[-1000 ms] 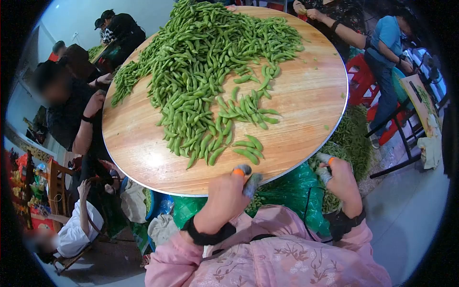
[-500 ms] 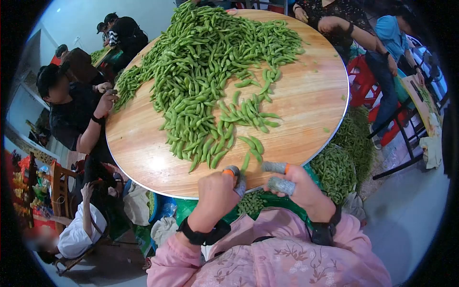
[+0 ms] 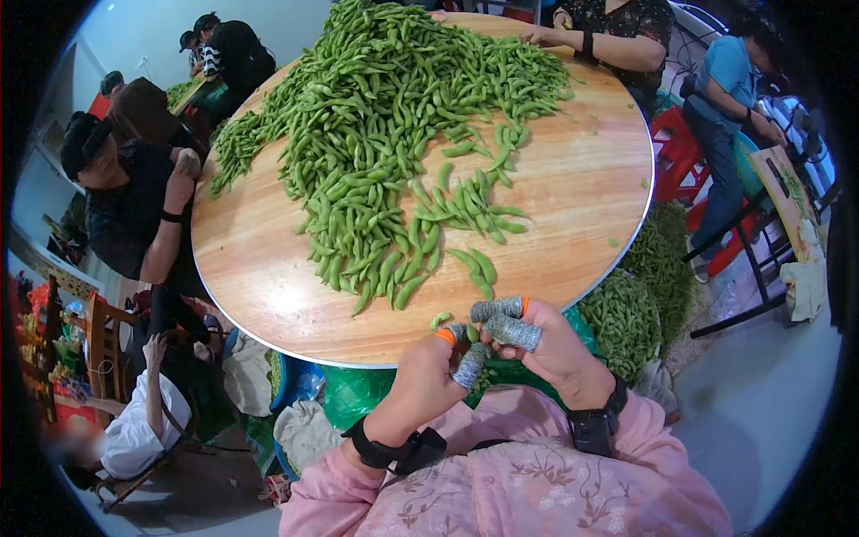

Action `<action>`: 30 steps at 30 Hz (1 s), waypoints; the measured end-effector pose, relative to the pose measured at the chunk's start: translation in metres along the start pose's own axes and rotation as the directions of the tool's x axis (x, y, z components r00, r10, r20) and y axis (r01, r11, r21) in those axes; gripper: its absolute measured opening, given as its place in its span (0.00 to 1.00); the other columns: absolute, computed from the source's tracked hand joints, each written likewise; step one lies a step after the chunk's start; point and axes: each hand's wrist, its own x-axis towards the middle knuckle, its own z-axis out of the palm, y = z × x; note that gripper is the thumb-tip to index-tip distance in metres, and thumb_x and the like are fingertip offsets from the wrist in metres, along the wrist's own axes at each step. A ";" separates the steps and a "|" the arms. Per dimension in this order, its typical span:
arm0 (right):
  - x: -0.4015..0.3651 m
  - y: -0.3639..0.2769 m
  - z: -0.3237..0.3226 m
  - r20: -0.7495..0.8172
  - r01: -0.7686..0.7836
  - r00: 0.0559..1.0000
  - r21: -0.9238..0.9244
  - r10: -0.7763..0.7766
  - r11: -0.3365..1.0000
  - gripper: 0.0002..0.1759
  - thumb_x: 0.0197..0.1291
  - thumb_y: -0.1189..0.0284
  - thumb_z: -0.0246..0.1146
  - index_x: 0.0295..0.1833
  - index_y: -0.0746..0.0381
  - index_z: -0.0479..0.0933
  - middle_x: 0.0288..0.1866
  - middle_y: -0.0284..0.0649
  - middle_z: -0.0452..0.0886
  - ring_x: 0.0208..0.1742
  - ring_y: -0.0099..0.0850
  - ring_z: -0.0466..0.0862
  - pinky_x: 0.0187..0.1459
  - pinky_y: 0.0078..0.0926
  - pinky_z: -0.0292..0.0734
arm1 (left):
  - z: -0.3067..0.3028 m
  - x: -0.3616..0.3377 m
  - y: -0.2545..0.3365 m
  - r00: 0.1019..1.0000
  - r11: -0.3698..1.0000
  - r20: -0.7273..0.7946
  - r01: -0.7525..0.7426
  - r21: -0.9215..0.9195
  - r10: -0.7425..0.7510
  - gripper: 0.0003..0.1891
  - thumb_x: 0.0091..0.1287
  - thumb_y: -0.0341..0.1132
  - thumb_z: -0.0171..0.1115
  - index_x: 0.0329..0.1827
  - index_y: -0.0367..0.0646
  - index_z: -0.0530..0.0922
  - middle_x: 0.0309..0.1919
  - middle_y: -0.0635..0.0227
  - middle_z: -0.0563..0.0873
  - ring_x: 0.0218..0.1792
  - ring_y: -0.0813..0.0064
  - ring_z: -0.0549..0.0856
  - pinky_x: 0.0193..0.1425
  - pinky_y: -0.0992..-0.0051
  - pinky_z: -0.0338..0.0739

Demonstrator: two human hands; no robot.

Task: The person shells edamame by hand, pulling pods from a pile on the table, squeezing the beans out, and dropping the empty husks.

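My left hand (image 3: pixel 422 380) is closed at the near table edge, its covered fingertips around a green soybean pod (image 3: pixel 472 333). My right hand (image 3: pixel 559 358) meets it from the other side, fingers pressed together at the pod's end. Grey wrappings with orange bands cover the thumb and a finger of each hand. The pod is mostly hidden between the fingertips. A small piece of pod (image 3: pixel 439 319) shows just beyond my left hand. Farther in, a few loose pods (image 3: pixel 474 267) lie in front of the large heap of soybean pods (image 3: pixel 367 143).
The heap stands on a round wooden table (image 3: pixel 573 206). More pods fill a pile (image 3: pixel 626 318) below its right edge. Green plastic (image 3: pixel 358 394) hangs under the near edge. Several people sit around, one with a hand (image 3: pixel 541 36) by the heap. Red stools (image 3: pixel 676 152) stand at right.
My hands have come together, the right moving left to the pod by my left fingers. A small pod piece now shows beyond them. The person at far right reaches to the heap.
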 end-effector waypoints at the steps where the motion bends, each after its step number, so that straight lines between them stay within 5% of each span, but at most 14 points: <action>1: -0.002 -0.002 0.001 -0.032 0.043 0.999 -0.021 -0.043 0.999 0.09 0.57 0.70 0.57 0.41 0.63 0.76 0.29 0.31 0.78 0.25 0.14 0.72 0.24 0.09 0.64 | -0.001 -0.001 -0.001 1.000 1.000 0.000 0.003 -0.002 -0.003 0.09 0.56 0.29 0.59 0.37 0.34 0.73 0.29 0.66 0.80 0.30 0.78 0.80 0.32 0.80 0.73; 3: -0.006 -0.005 0.001 -0.060 0.084 0.994 -0.042 -0.087 0.996 0.09 0.57 0.71 0.57 0.41 0.64 0.76 0.30 0.31 0.77 0.25 0.15 0.71 0.25 0.10 0.64 | -0.007 -0.003 -0.002 0.993 0.852 -0.115 -0.041 -0.522 -0.022 0.08 0.58 0.30 0.58 0.37 0.35 0.73 0.29 0.69 0.79 0.30 0.82 0.77 0.34 0.82 0.72; 7: -0.014 -0.006 -0.008 -0.056 0.091 0.994 -0.108 -0.097 0.990 0.10 0.58 0.72 0.57 0.43 0.64 0.76 0.30 0.29 0.76 0.27 0.15 0.72 0.28 0.10 0.67 | -0.015 -0.009 0.000 0.997 0.833 0.025 0.071 -0.549 -0.068 0.09 0.60 0.31 0.57 0.37 0.34 0.73 0.30 0.70 0.79 0.30 0.82 0.77 0.33 0.81 0.73; 9: -0.018 -0.003 -0.005 0.002 0.080 0.997 -0.097 -0.080 0.992 0.10 0.57 0.72 0.57 0.44 0.64 0.75 0.30 0.29 0.76 0.28 0.15 0.73 0.30 0.11 0.68 | -0.003 -0.012 0.002 0.998 0.897 -0.053 -0.001 -0.442 -0.025 0.10 0.56 0.31 0.59 0.36 0.35 0.73 0.27 0.66 0.80 0.25 0.77 0.79 0.29 0.79 0.73; 10: -0.021 -0.001 -0.001 -0.009 0.059 0.998 -0.143 -0.061 0.988 0.12 0.55 0.73 0.59 0.45 0.66 0.74 0.31 0.31 0.77 0.31 0.17 0.75 0.33 0.13 0.70 | -0.001 -0.013 0.007 0.997 0.996 -0.056 -0.062 -0.059 0.058 0.10 0.52 0.32 0.60 0.34 0.36 0.74 0.24 0.63 0.80 0.24 0.72 0.79 0.27 0.75 0.73; 11: -0.022 -0.001 0.003 -0.021 0.037 0.999 -0.188 -0.042 0.981 0.14 0.53 0.74 0.60 0.46 0.67 0.73 0.33 0.34 0.78 0.33 0.20 0.76 0.36 0.16 0.72 | 0.003 -0.014 0.011 0.991 0.936 -0.026 -0.119 0.332 0.135 0.10 0.48 0.32 0.60 0.31 0.37 0.74 0.22 0.60 0.79 0.22 0.68 0.79 0.24 0.72 0.72; 12: -0.021 -0.002 0.007 -0.030 0.039 0.998 -0.195 -0.046 0.980 0.11 0.52 0.77 0.61 0.42 0.67 0.75 0.30 0.33 0.78 0.32 0.19 0.77 0.35 0.17 0.73 | 0.008 -0.012 0.011 0.978 0.892 -0.038 -0.170 0.420 0.204 0.13 0.41 0.35 0.61 0.30 0.38 0.75 0.20 0.53 0.77 0.23 0.56 0.78 0.24 0.65 0.71; 17: -0.019 -0.006 0.002 0.056 0.025 0.998 -0.376 -0.004 0.926 0.09 0.52 0.78 0.61 0.40 0.67 0.75 0.32 0.32 0.78 0.33 0.18 0.76 0.37 0.16 0.73 | 0.005 -0.012 0.010 0.989 0.913 0.045 -0.145 0.381 0.138 0.10 0.47 0.32 0.60 0.30 0.36 0.74 0.21 0.59 0.78 0.21 0.64 0.78 0.26 0.69 0.72; 18: -0.018 -0.003 0.002 0.040 0.082 0.997 -0.335 -0.073 0.939 0.09 0.52 0.77 0.61 0.40 0.67 0.75 0.32 0.32 0.78 0.32 0.19 0.77 0.36 0.16 0.73 | 0.007 -0.012 0.009 0.994 0.993 0.048 -0.094 -0.065 0.097 0.08 0.52 0.30 0.57 0.32 0.36 0.74 0.23 0.63 0.78 0.23 0.71 0.77 0.28 0.73 0.72; 19: -0.017 -0.001 0.001 0.021 0.138 0.990 -0.292 -0.138 0.946 0.09 0.51 0.77 0.62 0.40 0.67 0.75 0.32 0.32 0.79 0.32 0.19 0.77 0.36 0.17 0.73 | 0.010 -0.012 0.008 0.995 0.867 0.066 -0.027 -0.498 0.068 0.06 0.57 0.29 0.55 0.35 0.35 0.73 0.24 0.67 0.78 0.25 0.77 0.77 0.30 0.76 0.72; 21: -0.017 -0.005 0.001 0.040 0.078 0.997 -0.274 -0.069 0.959 0.10 0.52 0.77 0.62 0.41 0.67 0.75 0.32 0.33 0.79 0.32 0.20 0.77 0.36 0.17 0.73 | 0.015 -0.013 0.002 0.995 0.731 0.081 0.008 -0.682 0.064 0.06 0.62 0.26 0.50 0.40 0.35 0.72 0.27 0.71 0.77 0.31 0.85 0.74 0.36 0.81 0.70; 25: -0.014 0.001 -0.007 -0.035 0.137 0.988 -0.229 -0.149 0.964 0.12 0.53 0.79 0.59 0.45 0.69 0.72 0.35 0.36 0.78 0.36 0.22 0.77 0.39 0.16 0.72 | 0.010 -0.015 -0.008 0.997 0.818 0.074 0.045 -0.574 -0.003 0.09 0.61 0.28 0.52 0.43 0.35 0.72 0.30 0.65 0.79 0.33 0.75 0.78 0.37 0.76 0.72; 27: -0.019 0.003 -0.018 -0.011 0.051 0.999 0.077 -0.051 0.996 0.12 0.54 0.77 0.58 0.45 0.68 0.72 0.35 0.38 0.78 0.35 0.25 0.77 0.39 0.19 0.73 | -0.006 -0.010 -0.010 0.958 0.983 -0.231 -0.182 -0.023 0.172 0.10 0.63 0.28 0.49 0.45 0.36 0.72 0.31 0.67 0.80 0.33 0.78 0.78 0.38 0.78 0.71; 30: -0.024 0.007 -0.025 -0.111 0.015 0.994 0.313 0.021 0.949 0.10 0.55 0.76 0.57 0.43 0.67 0.73 0.34 0.40 0.77 0.34 0.28 0.77 0.35 0.20 0.74 | -0.023 0.012 -0.017 0.895 0.960 -0.366 -0.189 0.209 0.256 0.08 0.60 0.29 0.53 0.40 0.36 0.75 0.29 0.55 0.81 0.31 0.61 0.81 0.35 0.72 0.73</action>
